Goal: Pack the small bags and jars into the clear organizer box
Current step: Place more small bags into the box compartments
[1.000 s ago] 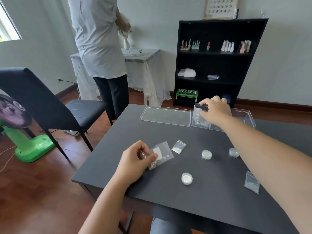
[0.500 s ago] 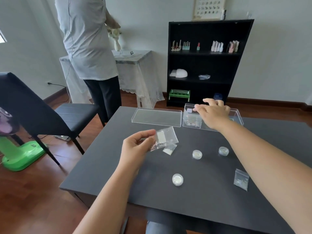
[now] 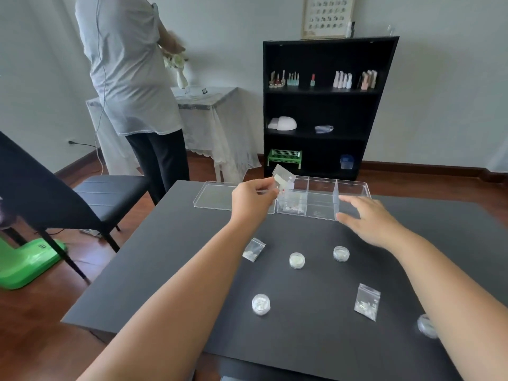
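Observation:
My left hand (image 3: 253,198) pinches a clear small bag (image 3: 283,177) and holds it tilted over the left compartment of the clear organizer box (image 3: 321,199), where another bag lies. My right hand (image 3: 368,220) hovers open in front of the box's right compartment, holding nothing. On the dark table lie two more small bags (image 3: 254,249) (image 3: 367,301) and several round clear jars (image 3: 297,260) (image 3: 341,253) (image 3: 261,304) (image 3: 426,325).
The box's clear lid (image 3: 217,198) lies flat to the left of it. A black chair (image 3: 55,193) stands left of the table (image 3: 170,270). A person (image 3: 132,86) stands behind at a cloth-covered side table. A black shelf (image 3: 324,105) is against the wall.
My left hand lifted the small bag from the table and carried it forward to the box's left compartment. My right hand left that compartment and moved right, opening.

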Demonstrator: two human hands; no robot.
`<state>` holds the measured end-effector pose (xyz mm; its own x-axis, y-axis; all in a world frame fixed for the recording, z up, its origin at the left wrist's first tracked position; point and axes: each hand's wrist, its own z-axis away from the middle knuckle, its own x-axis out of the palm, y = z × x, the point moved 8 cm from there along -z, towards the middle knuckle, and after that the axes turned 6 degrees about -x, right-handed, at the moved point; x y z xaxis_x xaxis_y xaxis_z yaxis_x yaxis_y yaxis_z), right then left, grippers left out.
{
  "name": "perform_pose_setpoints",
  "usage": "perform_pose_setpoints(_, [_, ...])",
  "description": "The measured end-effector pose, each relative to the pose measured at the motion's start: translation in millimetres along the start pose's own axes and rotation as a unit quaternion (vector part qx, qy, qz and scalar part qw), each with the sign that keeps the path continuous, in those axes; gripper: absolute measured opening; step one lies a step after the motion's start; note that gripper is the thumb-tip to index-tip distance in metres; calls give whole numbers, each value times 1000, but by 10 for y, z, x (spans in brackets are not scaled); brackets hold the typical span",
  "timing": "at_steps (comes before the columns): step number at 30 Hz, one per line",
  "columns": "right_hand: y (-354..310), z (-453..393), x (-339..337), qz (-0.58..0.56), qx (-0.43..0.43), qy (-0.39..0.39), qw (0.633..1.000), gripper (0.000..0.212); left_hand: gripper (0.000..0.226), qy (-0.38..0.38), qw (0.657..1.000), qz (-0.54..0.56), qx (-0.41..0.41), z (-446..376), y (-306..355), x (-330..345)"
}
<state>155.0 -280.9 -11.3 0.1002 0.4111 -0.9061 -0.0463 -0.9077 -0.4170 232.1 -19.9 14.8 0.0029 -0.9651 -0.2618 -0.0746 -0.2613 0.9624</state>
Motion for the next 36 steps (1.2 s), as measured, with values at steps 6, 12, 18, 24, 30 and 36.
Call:
perform_pose_setpoints(6, [-19, 5, 16, 0, -28, 2, 1000, 64, 22, -12, 981, -184, 63, -206, 191, 356])
perform_pose_setpoints(12, [7, -14, 39, -6, -38, -4, 999, 67, 16, -1, 955, -288, 74, -316, 222, 488])
perform_pose_setpoints(18, [218, 110, 19, -12, -25, -6, 1000, 68, 44, -57, 919, -385, 56, -213, 155, 854])
perform_pose_setpoints(24, [26, 38, 43, -26, -53, -14, 998, 66, 53, -83, 886, -454, 37, -234, 20, 746])
perform_pose_setpoints(30, [28, 2, -97, -114, -71, 4, 991, 57, 52, -113, 886, -444, 72, -250, 35, 793])
perform_pose_setpoints(36, [273, 153, -650, -320, -37, 118, 939, 42, 33, -34, 924, -350, 150, 38, 232, 569])
